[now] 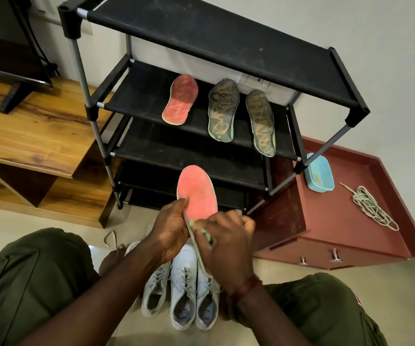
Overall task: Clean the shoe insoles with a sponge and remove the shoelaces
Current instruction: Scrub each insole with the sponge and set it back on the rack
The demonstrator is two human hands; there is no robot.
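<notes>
Pink insole (197,193) held just in front of the shoe rack (226,41). The left hand (171,228) pinches its edge, and the right hand (226,243) curls round what seems a green sponge (207,236), mostly hidden. Brace behind the rubbed patch and stroke lengthwise.

You're in a home, by the look of the black shoe rack (201,28) against the wall, the television (6,51) on its wooden stand (39,126) and the red drawer chest (339,216).

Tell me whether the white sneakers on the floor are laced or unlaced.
Laced: the white sneakers show laces crossing their eyelets. A separate loose shoelace bundle lies on the red cabinet.
</notes>
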